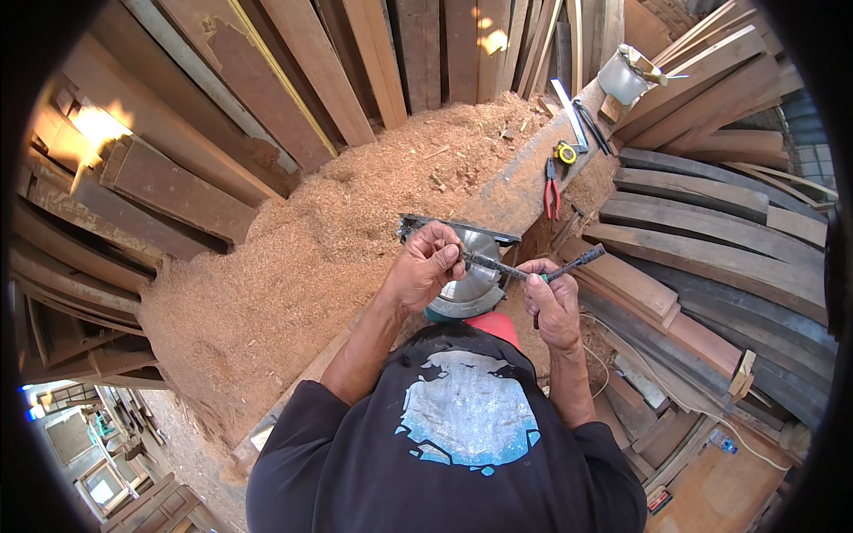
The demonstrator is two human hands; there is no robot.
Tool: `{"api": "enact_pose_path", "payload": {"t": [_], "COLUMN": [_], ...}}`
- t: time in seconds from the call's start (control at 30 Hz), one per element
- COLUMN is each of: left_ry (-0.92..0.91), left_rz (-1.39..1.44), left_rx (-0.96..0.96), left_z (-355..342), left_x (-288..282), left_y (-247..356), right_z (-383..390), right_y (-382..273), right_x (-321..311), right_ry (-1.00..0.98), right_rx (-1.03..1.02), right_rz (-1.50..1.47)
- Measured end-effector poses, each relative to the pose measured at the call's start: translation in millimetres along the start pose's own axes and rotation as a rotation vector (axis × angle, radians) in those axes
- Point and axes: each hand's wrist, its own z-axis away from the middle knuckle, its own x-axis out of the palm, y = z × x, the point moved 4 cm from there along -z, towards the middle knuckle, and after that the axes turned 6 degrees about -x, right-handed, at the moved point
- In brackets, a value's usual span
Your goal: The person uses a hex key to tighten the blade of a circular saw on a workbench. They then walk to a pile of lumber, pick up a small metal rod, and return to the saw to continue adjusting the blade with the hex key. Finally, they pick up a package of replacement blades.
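Observation:
My left hand [418,271] is closed, with thumb and fingers pinching one end of a thin dark metal rod [494,264]. My right hand [553,304] is also closed, gripping the rod's other end. From the right fingers a second dark length with a thick ribbed end [582,259] sticks out to the upper right; whether it is one piece with the rod I cannot tell. A bit of green shows at the right fingertips. Just below both hands is a circular saw with its round silver blade [480,275] facing up, close against my body. Its black base plate [484,234] lies beyond the blade.
Sawdust [293,266] is heaped ahead and left. On a plank [515,182] lie red-handled pliers [553,188], a yellow tape measure [566,153] and a metal square [569,115]. A white bucket [624,78] stands beyond. Stacked boards [711,244] fill the right; a cable [702,410] trails there.

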Motion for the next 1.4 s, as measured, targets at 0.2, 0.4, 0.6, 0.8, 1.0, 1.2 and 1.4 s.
{"api": "enact_pose_path", "payload": {"t": [0.2, 0.4, 0.6, 0.8, 1.0, 1.2, 1.4], "left_ry": [0.142, 0.138, 0.124, 0.041, -0.009, -0.046, 0.022], "left_rz": [-0.193, -0.302, -0.371, -0.387, -0.368, -0.348, -0.365], "left_rx": [0.028, 0.058, 0.047, 0.064, 0.075, 0.080, 0.083], "left_z": [9, 10, 11, 11, 11, 10, 7], "left_x": [6, 8, 9, 15, 26, 27, 20], "left_y": [11, 12, 13, 11, 12, 12, 12], "right_z": [1, 4, 8, 7, 7, 6, 4], "right_y": [8, 9, -2, 20, 40, 43, 42], "right_x": [3, 10, 12, 6, 8, 10, 8], "right_ry": [0.014, 0.033, 0.003, -0.005, -0.084, -0.103, -0.089], "right_rx": [0.010, -0.022, -0.146, -0.118, 0.024, 0.051, -0.073], "right_rz": [-0.108, -0.114, 0.165, -0.104, -0.586, -0.658, -0.365]}}
